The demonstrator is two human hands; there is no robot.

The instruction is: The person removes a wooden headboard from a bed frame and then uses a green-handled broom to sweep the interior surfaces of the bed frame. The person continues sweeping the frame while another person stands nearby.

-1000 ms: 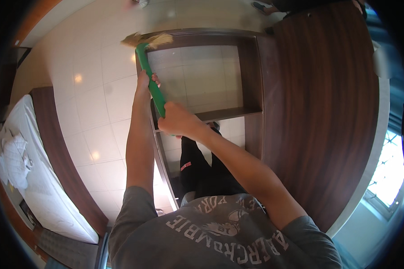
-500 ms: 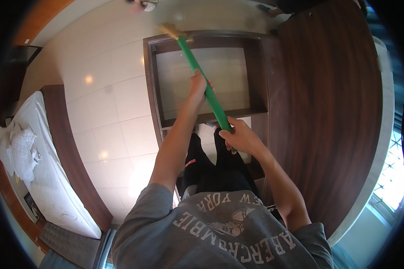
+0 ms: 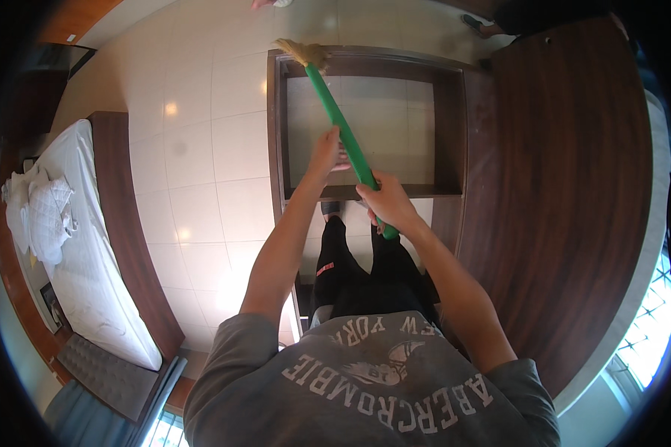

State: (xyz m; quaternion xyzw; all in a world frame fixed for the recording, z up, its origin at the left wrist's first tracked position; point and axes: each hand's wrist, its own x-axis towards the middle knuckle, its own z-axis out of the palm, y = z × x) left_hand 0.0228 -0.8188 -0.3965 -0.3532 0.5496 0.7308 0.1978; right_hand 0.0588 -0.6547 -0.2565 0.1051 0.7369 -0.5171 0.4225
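A short broom with a green handle [image 3: 335, 112] and straw-coloured bristles [image 3: 301, 52] slants across the middle, its bristles at the far rim of a low dark-wood frame [image 3: 278, 127]. My right hand [image 3: 389, 201] is closed around the handle near its lower end. Farther up the handle, my left hand [image 3: 326, 154] has its fingers apart at the handle's left side, the thumb by the handle. Tiled floor shows through the frame, and my legs [image 3: 343, 261] stand at its near side.
A broad dark-wood panel [image 3: 570, 164] fills the right side. On the left lies a white-covered mattress [image 3: 101, 246] with crumpled white bedding [image 3: 48, 212] in a wooden bed frame. Another person's shod foot [image 3: 477, 26] is at the far right; part of a hand [image 3: 261, 4] shows at the top edge.
My view has shifted left, so the room sits farther right in the picture. My left hand has loosened from its grip around the handle; my right hand still grips the lower end.
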